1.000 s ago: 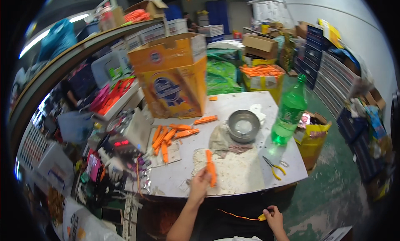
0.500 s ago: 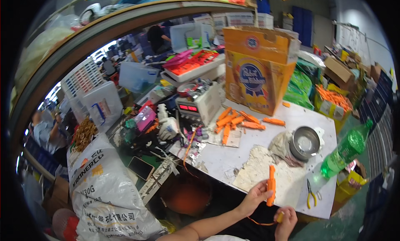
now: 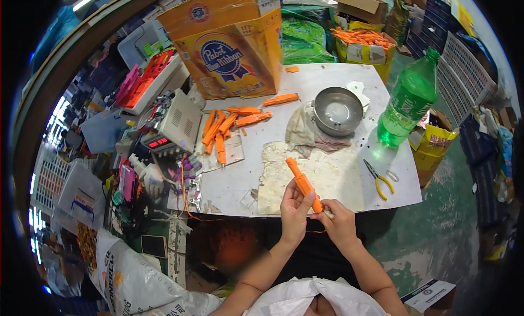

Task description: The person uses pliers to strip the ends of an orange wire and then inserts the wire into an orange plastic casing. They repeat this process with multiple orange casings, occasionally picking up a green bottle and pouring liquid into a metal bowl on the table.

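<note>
My left hand (image 3: 295,211) is closed round a long orange plastic part (image 3: 303,185), which tilts up and to the left over the near edge of the table. At the part's lower end, my right hand (image 3: 339,222) is closed on a small yellow piece (image 3: 328,213), mostly covered by the fingers. A thin orange wire (image 3: 315,231) trails from beneath that hand. Whether the yellow piece touches the orange part cannot be made out. Similar orange parts (image 3: 222,126) lie in a loose heap farther left on the table.
A power supply (image 3: 173,125) with a red display stands left, below a tall orange carton (image 3: 229,54). At right are a metal bowl (image 3: 338,112) on a rag (image 3: 303,129), yellow-handled pliers (image 3: 379,179) and a green bottle (image 3: 406,100). A white sack (image 3: 142,278) leans lower left.
The view has swung right and down. My right hand, apart from the orange part before, has come up to its lower end with the yellow piece. The left hand keeps its hold.
</note>
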A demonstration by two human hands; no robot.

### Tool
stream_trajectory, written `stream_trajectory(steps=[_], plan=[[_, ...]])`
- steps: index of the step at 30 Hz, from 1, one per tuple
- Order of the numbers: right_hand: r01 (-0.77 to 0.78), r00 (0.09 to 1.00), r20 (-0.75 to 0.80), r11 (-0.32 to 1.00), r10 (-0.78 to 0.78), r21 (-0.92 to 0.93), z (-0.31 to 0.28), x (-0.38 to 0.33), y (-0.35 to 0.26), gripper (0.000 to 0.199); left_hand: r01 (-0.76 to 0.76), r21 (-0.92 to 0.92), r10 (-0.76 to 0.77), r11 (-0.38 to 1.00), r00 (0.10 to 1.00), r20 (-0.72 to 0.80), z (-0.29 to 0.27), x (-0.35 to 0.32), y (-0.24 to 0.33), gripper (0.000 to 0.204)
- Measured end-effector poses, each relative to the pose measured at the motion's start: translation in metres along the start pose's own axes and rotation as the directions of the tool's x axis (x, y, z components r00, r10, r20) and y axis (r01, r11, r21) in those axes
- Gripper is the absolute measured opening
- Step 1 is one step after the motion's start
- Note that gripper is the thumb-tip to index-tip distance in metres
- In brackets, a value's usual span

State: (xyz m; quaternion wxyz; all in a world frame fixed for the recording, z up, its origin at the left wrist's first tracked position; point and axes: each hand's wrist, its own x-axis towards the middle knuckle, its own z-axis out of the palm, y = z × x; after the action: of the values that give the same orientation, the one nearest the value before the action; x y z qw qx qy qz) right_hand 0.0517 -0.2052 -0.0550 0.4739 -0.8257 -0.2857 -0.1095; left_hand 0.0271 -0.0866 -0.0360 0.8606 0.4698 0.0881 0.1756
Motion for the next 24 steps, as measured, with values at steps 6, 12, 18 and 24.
stream_trajectory(steps=[6,12,18,24], plan=[[0.085,0.996,0.008,0.989,-0.085,-0.118,-0.005,0.010,-0.003,0.038,-0.070,0.134,0.072,0.989,0.997,-0.005,-0.007,0.001,-0.007,0.054],[0.101,0.995,0.021,0.982,-0.098,-0.159,-0.004,0.010,0.000,0.028,-0.102,0.235,0.097,0.967,0.995,0.034,-0.004,-0.001,-0.009,0.056],[0.099,0.995,0.007,0.984,-0.099,-0.151,-0.006,0.012,0.002,0.028,-0.122,0.187,0.126,0.975,0.992,-0.010,-0.004,0.001,-0.015,0.054],[0.121,0.992,0.051,0.974,-0.114,-0.191,-0.003,0.013,0.007,0.027,-0.081,0.184,0.084,0.980,0.996,-0.010,-0.004,0.003,-0.013,0.054]])
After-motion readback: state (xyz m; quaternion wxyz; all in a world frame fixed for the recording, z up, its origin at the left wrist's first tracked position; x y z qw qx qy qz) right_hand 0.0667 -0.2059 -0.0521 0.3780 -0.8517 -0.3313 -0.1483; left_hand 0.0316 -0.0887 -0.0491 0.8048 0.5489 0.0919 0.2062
